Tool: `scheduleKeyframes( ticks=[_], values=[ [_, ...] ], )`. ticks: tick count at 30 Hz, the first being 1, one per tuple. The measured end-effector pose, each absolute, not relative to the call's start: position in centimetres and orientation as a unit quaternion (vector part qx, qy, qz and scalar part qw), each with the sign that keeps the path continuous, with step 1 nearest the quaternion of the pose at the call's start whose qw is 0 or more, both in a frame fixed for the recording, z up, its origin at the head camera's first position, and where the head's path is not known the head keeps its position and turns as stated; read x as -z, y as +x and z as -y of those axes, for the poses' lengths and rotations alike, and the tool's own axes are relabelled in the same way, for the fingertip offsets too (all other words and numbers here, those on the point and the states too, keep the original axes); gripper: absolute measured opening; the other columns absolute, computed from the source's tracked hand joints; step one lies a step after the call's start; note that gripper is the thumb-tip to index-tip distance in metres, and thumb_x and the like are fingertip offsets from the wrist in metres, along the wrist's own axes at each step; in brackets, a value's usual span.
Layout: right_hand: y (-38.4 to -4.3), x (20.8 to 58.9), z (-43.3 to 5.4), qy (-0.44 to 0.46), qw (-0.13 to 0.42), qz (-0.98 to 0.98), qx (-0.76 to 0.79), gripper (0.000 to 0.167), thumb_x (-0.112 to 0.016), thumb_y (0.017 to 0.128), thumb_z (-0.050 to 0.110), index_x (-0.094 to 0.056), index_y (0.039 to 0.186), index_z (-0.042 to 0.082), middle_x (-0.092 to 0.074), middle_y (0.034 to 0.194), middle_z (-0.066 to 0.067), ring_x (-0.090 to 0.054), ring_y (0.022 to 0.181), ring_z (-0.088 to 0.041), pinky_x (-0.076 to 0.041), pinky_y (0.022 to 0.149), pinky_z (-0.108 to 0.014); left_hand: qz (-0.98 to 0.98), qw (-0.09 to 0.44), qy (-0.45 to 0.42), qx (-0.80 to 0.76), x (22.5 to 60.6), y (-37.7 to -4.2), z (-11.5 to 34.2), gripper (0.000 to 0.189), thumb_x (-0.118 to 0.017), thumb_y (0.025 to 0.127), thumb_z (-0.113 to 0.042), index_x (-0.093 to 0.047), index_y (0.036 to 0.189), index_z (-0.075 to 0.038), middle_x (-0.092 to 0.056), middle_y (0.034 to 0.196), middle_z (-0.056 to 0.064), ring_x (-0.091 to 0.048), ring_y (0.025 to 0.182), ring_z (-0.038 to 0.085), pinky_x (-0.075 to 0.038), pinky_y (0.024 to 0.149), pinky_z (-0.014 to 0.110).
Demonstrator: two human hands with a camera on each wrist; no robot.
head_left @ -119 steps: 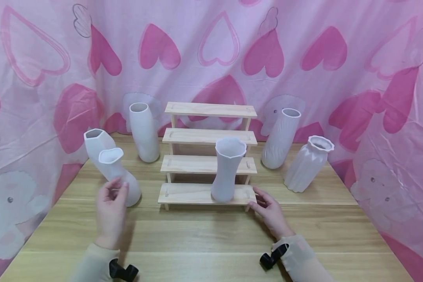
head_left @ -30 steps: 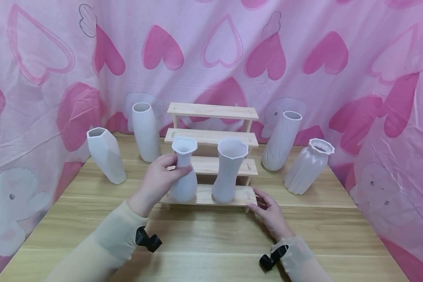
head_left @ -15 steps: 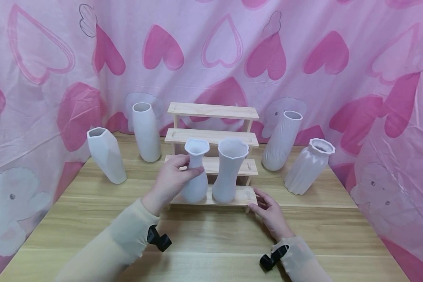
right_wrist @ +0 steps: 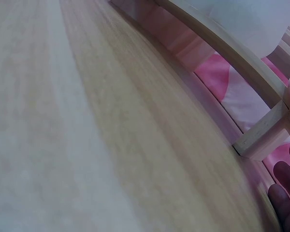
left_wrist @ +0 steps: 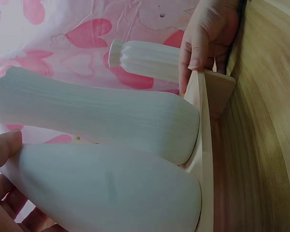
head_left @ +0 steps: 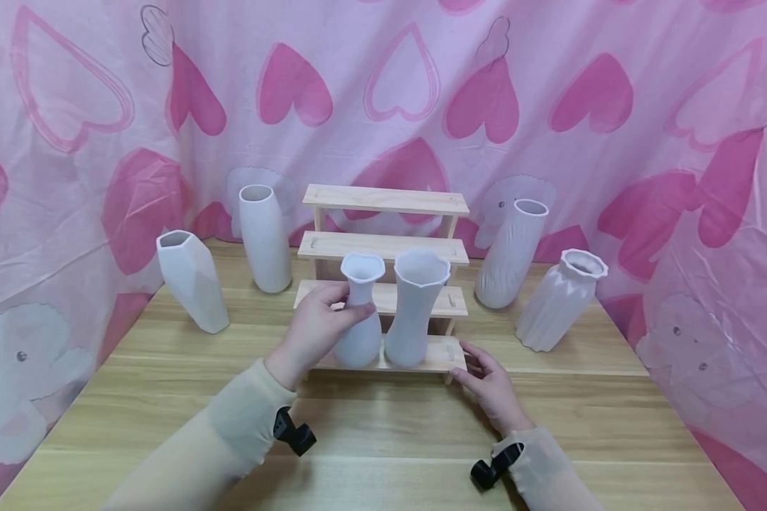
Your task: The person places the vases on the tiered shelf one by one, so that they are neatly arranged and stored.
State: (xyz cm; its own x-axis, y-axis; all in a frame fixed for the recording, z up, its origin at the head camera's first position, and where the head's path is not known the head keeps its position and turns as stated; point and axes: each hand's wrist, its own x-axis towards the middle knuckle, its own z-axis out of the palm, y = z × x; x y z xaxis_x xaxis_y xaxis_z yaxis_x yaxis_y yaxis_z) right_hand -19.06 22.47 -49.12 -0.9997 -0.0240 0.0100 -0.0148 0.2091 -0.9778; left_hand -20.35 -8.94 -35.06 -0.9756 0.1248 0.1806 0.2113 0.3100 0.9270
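My left hand (head_left: 316, 326) grips a white vase (head_left: 359, 341) with a narrow neck and wavy flared rim, thumb and fingers around the neck. Its base meets the lowest board of a four-step wooden shelf (head_left: 383, 199), as the left wrist view shows. Close on its right stands a second white vase (head_left: 414, 312), wider-mouthed and scalloped. My right hand (head_left: 493, 390) holds the right end of that lowest board, thumb at the front corner and fingers behind. In the right wrist view, its fingertips (right_wrist: 283, 176) are near the shelf leg (right_wrist: 263, 133).
On the table (head_left: 383, 454), a faceted vase (head_left: 194, 284) and a tall smooth vase (head_left: 265, 245) stand left of the shelf. To the right are a swirl-ribbed vase (head_left: 510, 259) and a pleated vase (head_left: 557, 305). A pink heart-print curtain (head_left: 383, 85) hangs behind.
My left hand has carried the narrow-necked vase from the table's left side onto the lowest board, then slid rightward toward the scalloped vase. My right hand has stayed at the board's end.
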Motion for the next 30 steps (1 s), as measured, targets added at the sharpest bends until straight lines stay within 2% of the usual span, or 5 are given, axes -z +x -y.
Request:
scheduleKeyframes(
  ticks=[8,17,30],
  values=[
    [-18.97,48.84,-22.37,-0.008,0.011,-0.774,0.633,0.061,-0.075,0.085,0.018,-0.049,0.14,0.008,-0.055,0.13,-0.017,-0.053,0.115,-0.025,-0.045,0.088,-0.021,0.81,0.026,-0.095,0.578,34.93,-20.48,9.01,0.032,-0.077,0.081,-0.035,-0.071,0.109,-0.021,-0.061,0.114,-0.002,-0.053,0.111,0.019,-0.044,0.096,0.048],
    [-18.86,48.62,-22.23,-0.006,0.017,-0.77,0.638,0.061,-0.074,0.086,0.017,-0.048,0.14,0.008,-0.054,0.132,-0.018,-0.052,0.116,-0.027,-0.045,0.088,-0.021,0.805,0.024,-0.133,0.578,35.18,-21.16,9.3,0.031,-0.077,0.082,-0.028,-0.071,0.109,-0.015,-0.065,0.113,0.001,-0.056,0.111,0.02,-0.045,0.096,0.047],
    [-18.85,48.81,-22.32,-0.005,0.015,-0.771,0.636,0.061,-0.074,0.085,0.017,-0.049,0.14,0.008,-0.054,0.131,-0.019,-0.052,0.115,-0.027,-0.046,0.088,-0.021,0.802,0.005,-0.138,0.581,35.35,-21.31,9.39,0.036,-0.076,0.083,-0.03,-0.067,0.115,-0.016,-0.063,0.115,0.0,-0.055,0.113,0.019,-0.044,0.099,0.045]
  ],
)
